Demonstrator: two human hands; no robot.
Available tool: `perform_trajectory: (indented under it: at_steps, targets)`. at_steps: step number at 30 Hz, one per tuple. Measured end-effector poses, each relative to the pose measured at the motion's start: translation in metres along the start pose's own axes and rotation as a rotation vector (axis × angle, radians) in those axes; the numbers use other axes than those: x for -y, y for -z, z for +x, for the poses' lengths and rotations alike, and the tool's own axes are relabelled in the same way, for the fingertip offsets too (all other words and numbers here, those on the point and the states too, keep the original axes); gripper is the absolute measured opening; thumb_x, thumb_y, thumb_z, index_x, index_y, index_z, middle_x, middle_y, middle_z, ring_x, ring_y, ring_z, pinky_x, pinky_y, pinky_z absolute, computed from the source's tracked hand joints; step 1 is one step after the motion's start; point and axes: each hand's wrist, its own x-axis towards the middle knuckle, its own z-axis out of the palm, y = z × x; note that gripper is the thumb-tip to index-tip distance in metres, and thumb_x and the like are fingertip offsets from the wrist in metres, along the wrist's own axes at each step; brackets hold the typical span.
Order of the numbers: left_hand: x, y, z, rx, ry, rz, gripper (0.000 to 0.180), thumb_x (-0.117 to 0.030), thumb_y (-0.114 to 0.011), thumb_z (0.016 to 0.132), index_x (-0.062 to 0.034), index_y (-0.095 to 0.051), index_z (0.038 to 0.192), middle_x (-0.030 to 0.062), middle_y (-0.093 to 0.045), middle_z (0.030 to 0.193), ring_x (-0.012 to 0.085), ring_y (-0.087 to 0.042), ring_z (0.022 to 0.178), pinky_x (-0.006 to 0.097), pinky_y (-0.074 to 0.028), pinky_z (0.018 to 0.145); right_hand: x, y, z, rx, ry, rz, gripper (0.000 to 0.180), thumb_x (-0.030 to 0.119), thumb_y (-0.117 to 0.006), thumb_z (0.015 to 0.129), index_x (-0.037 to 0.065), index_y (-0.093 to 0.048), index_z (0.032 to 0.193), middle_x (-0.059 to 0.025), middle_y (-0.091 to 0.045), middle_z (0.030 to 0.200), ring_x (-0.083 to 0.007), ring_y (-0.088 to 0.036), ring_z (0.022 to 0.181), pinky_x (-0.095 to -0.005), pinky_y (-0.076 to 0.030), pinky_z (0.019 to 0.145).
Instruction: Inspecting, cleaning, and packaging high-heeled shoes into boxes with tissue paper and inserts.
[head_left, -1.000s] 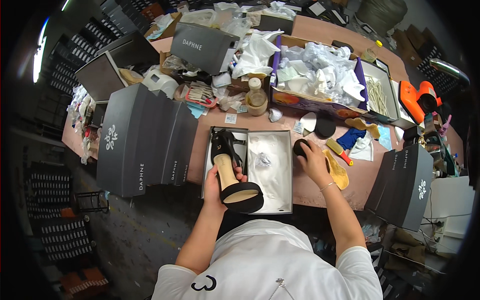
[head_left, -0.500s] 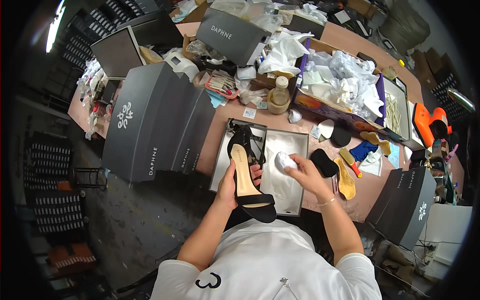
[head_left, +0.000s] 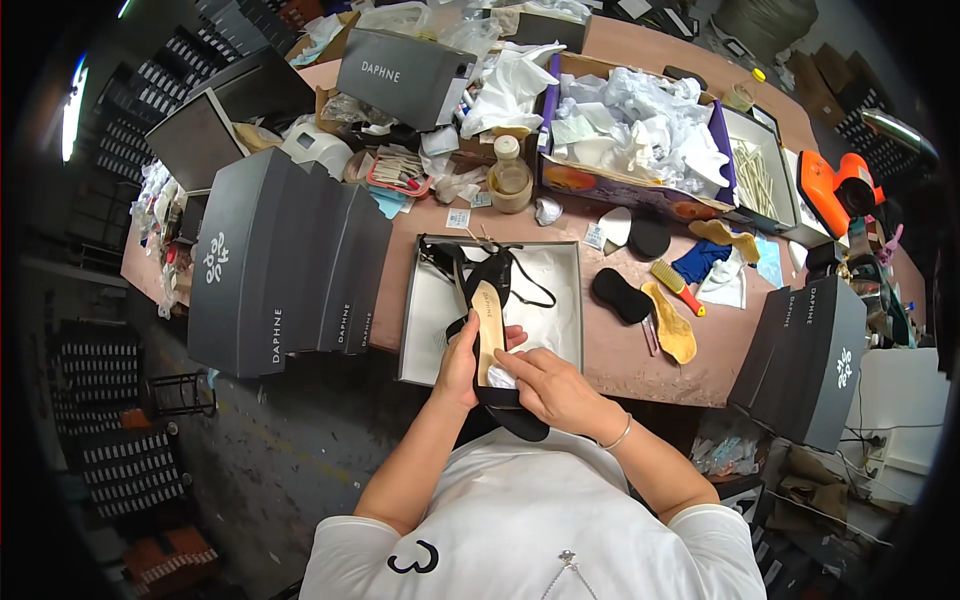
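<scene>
My left hand (head_left: 458, 368) is wrapped round a black high-heeled sandal (head_left: 488, 308) with a beige insole, its toe towards me. A white wad of crumpled paper (head_left: 501, 378) sits at the sandal's front strap. My right hand (head_left: 568, 392) has its fingers bent onto this wad, pressing it towards the toe. The sandal is held over an open grey shoebox (head_left: 581, 300) lined with white tissue. Black ankle straps (head_left: 535, 290) trail over the tissue. More black straps lie at the box's far left; whether they belong to a second shoe I cannot tell.
Closed dark shoeboxes (head_left: 255, 260) stand at left, more (head_left: 815, 350) at right. Behind, a purple carton (head_left: 640, 195) holds crumpled paper beside a glass bottle (head_left: 510, 180). A black sponge (head_left: 620, 296), yellow brush (head_left: 678, 288), tan insole-shaped pad (head_left: 672, 325) and orange tool (head_left: 825, 190) lie right.
My right hand has moved left and towards me, carrying the paper wad from over the box to the sandal's front strap. My view has shifted a little to the right.
</scene>
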Motion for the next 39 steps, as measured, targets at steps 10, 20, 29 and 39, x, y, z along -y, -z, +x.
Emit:
perform_trajectory:
  at_steps: [10,20,29,39]
  targets:
    - [0.019,-0.027,0.002,-0.065,-0.01,0.066,0.057,-0.049,-0.036,0.099,0.0019,-0.048,0.122,0.0147,-0.06,0.105,0.0254,-0.062,0.097,0.039,-0.052,0.085,0.011,-0.01,-0.018,-0.127,-0.111,-0.101,0.036,0.034,-0.065,0.085,0.001,-0.06,0.097,-0.0189,-0.056,0.089,-0.0366,-0.056,0.085,-0.0411,-0.046,0.077]
    - [-0.013,0.023,0.047,-0.137,-0.502,0.956,0.057,-0.034,-0.054,0.096,0.0017,-0.04,0.138,0.0141,-0.056,0.125,0.0199,-0.053,0.113,0.032,-0.042,0.097,-0.016,0.039,-0.076,-0.469,-0.18,-0.427,0.014,0.012,-0.07,0.078,0.006,-0.058,0.077,-0.0112,-0.053,0.071,-0.03,-0.056,0.061,-0.0392,-0.046,0.054]
    - [-0.026,0.11,0.144,-0.448,-0.116,1.061,0.05,-0.019,-0.057,0.085,-0.001,-0.045,0.13,0.0163,-0.062,0.101,0.0218,-0.063,0.084,0.034,-0.053,0.074,-0.189,0.089,-0.166,-0.529,-0.553,-0.787,0.02,0.022,-0.069,0.081,0.006,-0.058,0.077,-0.0125,-0.054,0.079,-0.0321,-0.056,0.075,-0.0431,-0.044,0.065]
    - [-0.074,0.029,0.023,0.074,-0.116,-0.125,0.047,-0.034,-0.044,0.094,0.0055,-0.053,0.117,0.0135,-0.061,0.092,0.0255,-0.061,0.089,0.037,-0.051,0.083,-0.161,0.066,-0.031,-0.363,-0.217,-0.704,0.044,0.01,-0.071,0.074,0.003,-0.054,0.115,-0.0214,-0.052,0.12,-0.0384,-0.051,0.11,-0.0443,-0.041,0.094]
